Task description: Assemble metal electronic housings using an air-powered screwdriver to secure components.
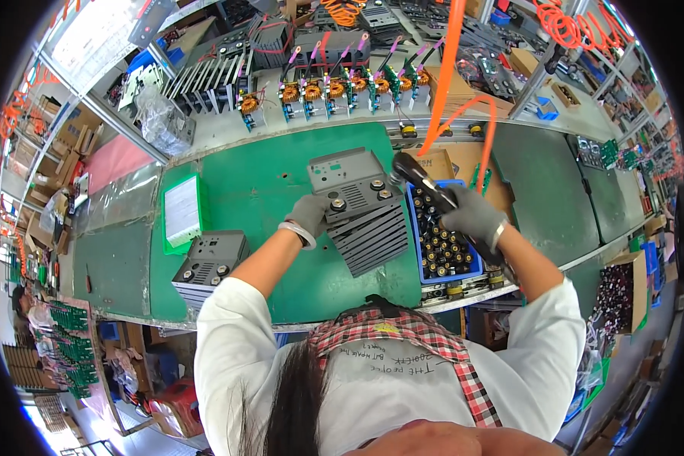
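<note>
My left hand, in a grey glove, grips the left edge of a grey metal panel. Two round black sockets with shiny centres sit in the panel's slotted face. Under it lies a fanned stack of similar grey panels. My right hand, also gloved, is wrapped round a black power screwdriver. The tool slants up to the left, its head close to the panel's right side. Beneath my right hand stands a blue bin of black and brass sockets.
More panels with sockets are stacked at left, beside a green tray holding white sheets. Circuit boards with copper coils line the back shelf. An orange air hose hangs over the bench near my right hand.
</note>
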`<control>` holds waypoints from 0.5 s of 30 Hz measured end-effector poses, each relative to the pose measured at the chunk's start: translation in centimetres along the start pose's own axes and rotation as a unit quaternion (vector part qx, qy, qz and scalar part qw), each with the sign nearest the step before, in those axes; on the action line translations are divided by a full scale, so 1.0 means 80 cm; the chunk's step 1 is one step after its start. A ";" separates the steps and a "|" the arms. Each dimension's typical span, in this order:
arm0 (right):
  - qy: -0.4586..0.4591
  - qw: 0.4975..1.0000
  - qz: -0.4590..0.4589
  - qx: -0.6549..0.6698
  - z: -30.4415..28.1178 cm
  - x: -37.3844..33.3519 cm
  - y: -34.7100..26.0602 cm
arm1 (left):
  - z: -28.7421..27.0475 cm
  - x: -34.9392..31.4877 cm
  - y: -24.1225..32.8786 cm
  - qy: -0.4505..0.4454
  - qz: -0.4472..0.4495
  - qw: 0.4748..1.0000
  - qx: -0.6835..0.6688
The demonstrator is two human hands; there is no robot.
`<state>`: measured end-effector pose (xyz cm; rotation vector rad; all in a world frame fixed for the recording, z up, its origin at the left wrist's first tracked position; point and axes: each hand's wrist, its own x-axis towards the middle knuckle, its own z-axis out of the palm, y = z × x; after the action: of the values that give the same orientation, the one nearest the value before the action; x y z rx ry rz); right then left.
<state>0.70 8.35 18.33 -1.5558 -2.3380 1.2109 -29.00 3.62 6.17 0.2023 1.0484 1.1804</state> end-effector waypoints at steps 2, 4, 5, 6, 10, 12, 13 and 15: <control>-0.027 0.999 0.007 -0.021 0.002 0.037 -0.023 | -0.016 0.010 -0.009 -0.024 0.017 0.999 -0.034; -0.057 0.997 0.011 -0.048 0.004 0.061 -0.032 | -0.023 0.014 -0.016 -0.028 0.031 0.998 -0.052; -0.090 0.994 0.026 -0.057 0.003 0.072 -0.029 | 0.025 -0.021 0.000 0.063 0.004 0.998 -0.009; -0.128 0.989 0.029 -0.074 0.007 0.087 -0.036 | 0.018 -0.015 -0.005 0.068 0.016 0.997 -0.015; -0.151 0.975 0.016 -0.163 0.002 0.097 -0.033 | 0.013 -0.015 -0.007 0.005 -0.034 0.988 -0.148; -0.155 0.971 0.039 -0.176 0.003 0.090 -0.027 | -0.062 0.073 -0.078 -0.003 0.023 0.998 -0.056; -0.155 0.972 0.056 -0.169 0.005 0.088 -0.015 | -0.105 0.117 -0.099 -0.015 0.060 0.997 0.048; -0.160 0.973 0.057 -0.157 0.008 0.067 0.001 | -0.091 0.103 -0.104 0.012 0.028 0.998 0.058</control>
<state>-2.12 12.32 16.04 -1.7195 -2.7976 1.2439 -29.06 4.26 -7.61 0.3106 1.1400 1.1766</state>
